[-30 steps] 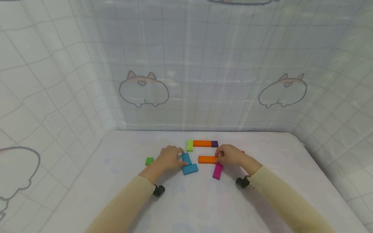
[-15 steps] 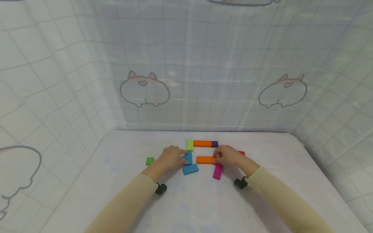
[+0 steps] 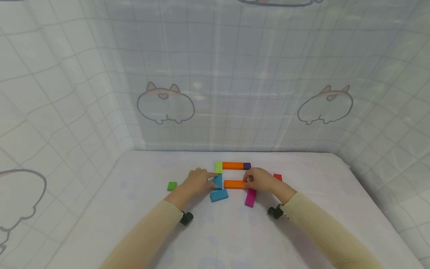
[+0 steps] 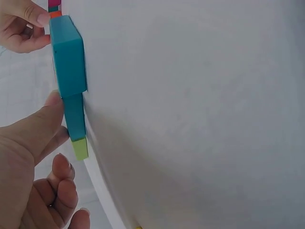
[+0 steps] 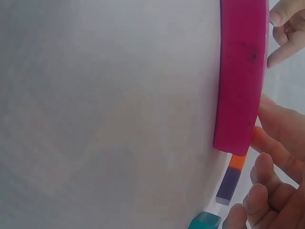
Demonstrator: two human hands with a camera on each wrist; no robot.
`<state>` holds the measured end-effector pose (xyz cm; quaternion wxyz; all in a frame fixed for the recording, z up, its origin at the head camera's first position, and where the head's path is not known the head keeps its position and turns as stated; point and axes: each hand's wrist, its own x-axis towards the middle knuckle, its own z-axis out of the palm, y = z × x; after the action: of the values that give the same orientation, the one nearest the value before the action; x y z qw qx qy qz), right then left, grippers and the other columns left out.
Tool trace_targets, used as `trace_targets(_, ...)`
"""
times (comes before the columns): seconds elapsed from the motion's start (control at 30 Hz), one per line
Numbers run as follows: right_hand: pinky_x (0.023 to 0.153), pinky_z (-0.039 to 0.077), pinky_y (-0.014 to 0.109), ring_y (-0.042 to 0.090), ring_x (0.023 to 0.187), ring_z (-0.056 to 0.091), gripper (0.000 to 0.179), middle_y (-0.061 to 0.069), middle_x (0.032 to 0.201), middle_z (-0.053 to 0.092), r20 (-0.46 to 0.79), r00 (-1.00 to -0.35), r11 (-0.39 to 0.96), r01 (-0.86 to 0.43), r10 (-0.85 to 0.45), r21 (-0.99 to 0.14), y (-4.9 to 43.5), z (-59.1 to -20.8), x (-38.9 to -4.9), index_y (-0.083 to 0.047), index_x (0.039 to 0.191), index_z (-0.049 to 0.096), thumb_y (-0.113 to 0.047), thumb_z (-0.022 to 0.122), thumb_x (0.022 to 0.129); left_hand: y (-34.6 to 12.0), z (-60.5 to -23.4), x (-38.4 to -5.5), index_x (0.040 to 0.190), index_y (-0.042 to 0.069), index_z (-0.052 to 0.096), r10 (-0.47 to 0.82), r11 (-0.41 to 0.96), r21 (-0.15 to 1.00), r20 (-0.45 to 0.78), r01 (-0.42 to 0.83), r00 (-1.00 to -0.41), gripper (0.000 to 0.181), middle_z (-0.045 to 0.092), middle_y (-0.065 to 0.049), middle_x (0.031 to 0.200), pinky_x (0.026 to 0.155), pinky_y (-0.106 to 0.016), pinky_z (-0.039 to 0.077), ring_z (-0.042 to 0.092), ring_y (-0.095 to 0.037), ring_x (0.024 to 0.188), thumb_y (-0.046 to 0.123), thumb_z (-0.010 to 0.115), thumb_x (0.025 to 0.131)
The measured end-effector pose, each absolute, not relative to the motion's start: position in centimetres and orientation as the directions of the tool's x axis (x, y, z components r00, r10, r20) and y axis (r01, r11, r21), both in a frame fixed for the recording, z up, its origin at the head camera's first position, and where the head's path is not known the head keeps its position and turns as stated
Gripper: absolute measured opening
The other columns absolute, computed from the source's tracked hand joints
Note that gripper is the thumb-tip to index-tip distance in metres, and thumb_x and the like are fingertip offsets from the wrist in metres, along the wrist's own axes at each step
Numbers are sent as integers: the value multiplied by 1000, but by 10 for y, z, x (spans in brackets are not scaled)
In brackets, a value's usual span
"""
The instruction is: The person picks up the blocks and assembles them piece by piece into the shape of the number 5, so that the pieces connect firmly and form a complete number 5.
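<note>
My left hand [image 3: 196, 182] pinches a blue block [image 3: 218, 182] between thumb and index finger. The far end of that block meets a lime green block [image 3: 219, 167]. Closer to me, a second blue block [image 3: 219, 195] lies slightly tilted; it looks large in the left wrist view. My right hand [image 3: 262, 180] pinches the right end of an orange block [image 3: 234, 184], whose left end sits just right of the held blue block with a small gap. Below the right fingers lies a magenta block [image 3: 250, 198], which partly hides the work in the right wrist view.
Along the back, another orange block [image 3: 233, 165] joins the lime block to a dark purple block [image 3: 247, 165]. A green block [image 3: 172, 186] lies left of the left hand. Behind the right wrist is a red block [image 3: 277, 176]. A white cloth [image 3: 215, 239] covers the table.
The left hand has straightened the far blue block and pushed it up against the lime block. The right hand has slid the near orange block left, towards the blue block.
</note>
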<state>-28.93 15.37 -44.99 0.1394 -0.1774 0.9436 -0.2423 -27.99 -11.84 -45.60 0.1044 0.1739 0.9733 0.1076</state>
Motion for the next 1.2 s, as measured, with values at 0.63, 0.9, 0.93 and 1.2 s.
trace_targets(0.63,65,45,29,17,71,53,16,1,76,57,-164,-899,823,-283,-407,-492,148,-454,-291,-17,100,73,-25,80,87,-119,-455,-280,141,27,60,362,918,229,-144,324,-921,53,63,-9,126,104,-50,38,51,-28,113,46,69,93)
trace_targets(0.9,63,45,28,17,71,53,18,1,76,57,-171,-905,829,-265,-390,-492,148,-454,-291,-17,100,73,-26,80,87,-118,-456,-280,141,27,60,370,915,223,-134,336,-919,52,63,-9,124,101,-50,40,51,-28,112,45,69,93)
trace_targets(0.93,63,45,28,17,71,53,18,1,76,57,-171,-905,830,-263,-388,-493,148,-454,-291,-17,100,73,-27,80,87,-117,-456,-280,142,27,59,369,915,224,-134,335,-920,52,63,-9,125,101,-50,39,51,-28,112,45,69,94)
trace_targets(1.2,62,43,29,17,69,52,19,1,75,56,-160,-907,828,-269,-390,-493,147,-455,-291,-17,100,72,-27,80,87,-117,-456,-279,144,27,57,356,918,239,-141,317,-924,53,62,-10,128,105,-51,38,51,-29,115,45,67,95)
